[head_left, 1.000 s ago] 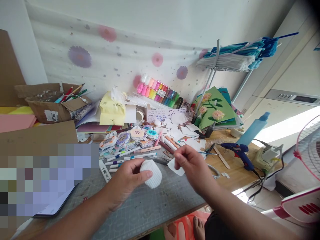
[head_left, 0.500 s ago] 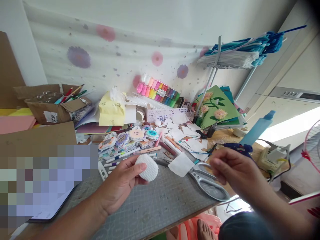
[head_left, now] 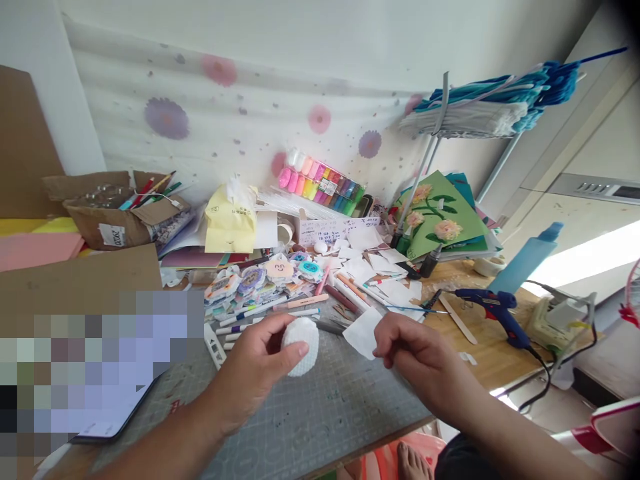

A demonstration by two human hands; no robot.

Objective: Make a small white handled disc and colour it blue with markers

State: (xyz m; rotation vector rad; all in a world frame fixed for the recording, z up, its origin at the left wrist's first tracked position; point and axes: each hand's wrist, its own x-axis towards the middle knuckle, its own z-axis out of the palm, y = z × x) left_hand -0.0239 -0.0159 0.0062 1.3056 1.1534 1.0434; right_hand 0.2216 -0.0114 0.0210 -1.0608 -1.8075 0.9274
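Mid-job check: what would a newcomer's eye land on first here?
Probably the white textured pad in the left hand, low in the centre over the grey mat. Next, likely the rainbow-coloured row of packs at the back and the blue-and-white fuzzy bundle at upper right.

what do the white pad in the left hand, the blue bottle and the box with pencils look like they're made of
White pad in the left hand: matte, perhaps fabric or foam, from its bumpy surface.
Blue bottle: probably smooth plastic, judging by its even color.
Box: likely plain cardboard, matte brown with folded flaps.
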